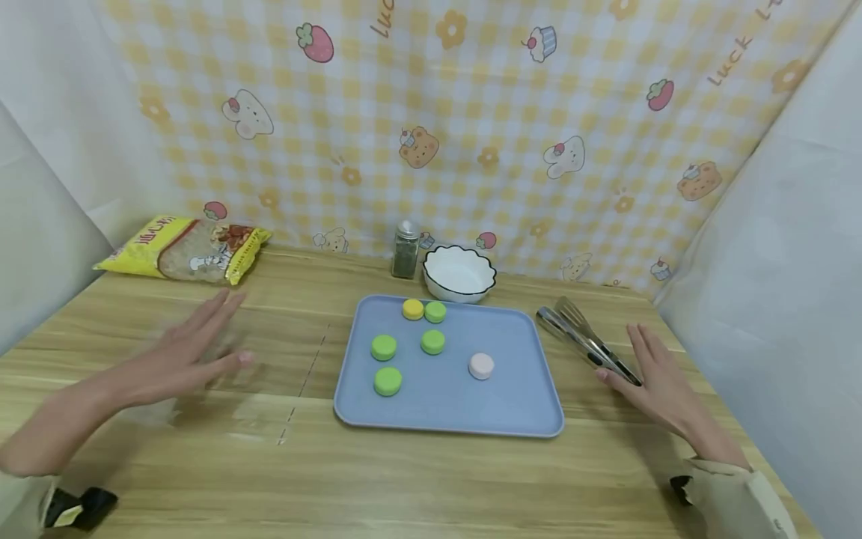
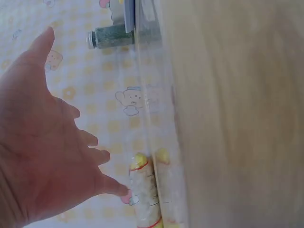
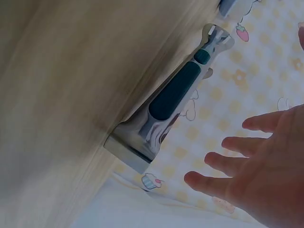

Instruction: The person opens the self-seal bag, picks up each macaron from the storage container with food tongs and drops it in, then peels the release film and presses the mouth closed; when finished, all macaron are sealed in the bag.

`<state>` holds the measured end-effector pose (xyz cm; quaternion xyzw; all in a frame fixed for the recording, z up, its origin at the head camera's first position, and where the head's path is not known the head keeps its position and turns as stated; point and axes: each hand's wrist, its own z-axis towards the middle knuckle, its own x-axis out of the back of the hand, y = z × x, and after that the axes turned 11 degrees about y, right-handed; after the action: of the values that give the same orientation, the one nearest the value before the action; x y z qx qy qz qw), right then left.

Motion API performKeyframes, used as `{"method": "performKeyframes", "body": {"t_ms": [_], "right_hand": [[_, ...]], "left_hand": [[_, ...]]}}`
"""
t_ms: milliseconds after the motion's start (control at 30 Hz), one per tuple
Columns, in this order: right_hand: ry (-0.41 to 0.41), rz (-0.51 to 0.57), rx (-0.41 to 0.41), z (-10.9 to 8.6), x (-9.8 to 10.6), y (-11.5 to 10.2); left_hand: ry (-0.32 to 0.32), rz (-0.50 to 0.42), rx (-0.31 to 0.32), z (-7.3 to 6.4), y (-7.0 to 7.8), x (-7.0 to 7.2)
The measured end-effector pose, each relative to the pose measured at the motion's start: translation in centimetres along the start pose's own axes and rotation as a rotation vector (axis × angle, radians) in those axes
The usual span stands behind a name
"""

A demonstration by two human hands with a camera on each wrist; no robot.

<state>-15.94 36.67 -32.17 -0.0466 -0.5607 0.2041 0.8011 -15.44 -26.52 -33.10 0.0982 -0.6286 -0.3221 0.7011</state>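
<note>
My left hand (image 1: 185, 359) hovers over the left part of the table with fingers spread and nothing held; the left wrist view shows its palm (image 2: 52, 147). On the right, my right hand (image 1: 663, 382) has its fingers extended beside the metal tongs (image 1: 586, 340), overlapping their near end in the head view. In the right wrist view the fingers are apart from the tongs (image 3: 173, 92), which have dark grip pads. Between the hands lies a blue tray (image 1: 444, 408) carrying several green macaron-like discs (image 1: 387, 381), a yellow one (image 1: 413, 308) and a pale pink one (image 1: 481, 365).
A yellow food packet (image 1: 188, 251) lies at the back left. Behind the tray stand a glass shaker jar (image 1: 405, 251) with dark contents and a white scalloped bowl (image 1: 460, 271). A patterned cloth (image 1: 485, 90) hangs along the back edge, with white sheets at both sides.
</note>
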Motion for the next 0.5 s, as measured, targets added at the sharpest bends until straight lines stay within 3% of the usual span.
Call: {"method": "performKeyframes", "body": {"t_ms": [233, 500], "right_hand": [[-0.083, 0.095, -0.087, 0.8, 0.0, 0.4], [-0.152, 0.244, -0.213, 0.7, 0.2, 2.5]], "left_hand": [[-0.011, -0.098, 0.023, 0.6, -0.2, -0.9], [0.071, -0.061, -0.121, 1.8, -0.8, -3.1]]}}
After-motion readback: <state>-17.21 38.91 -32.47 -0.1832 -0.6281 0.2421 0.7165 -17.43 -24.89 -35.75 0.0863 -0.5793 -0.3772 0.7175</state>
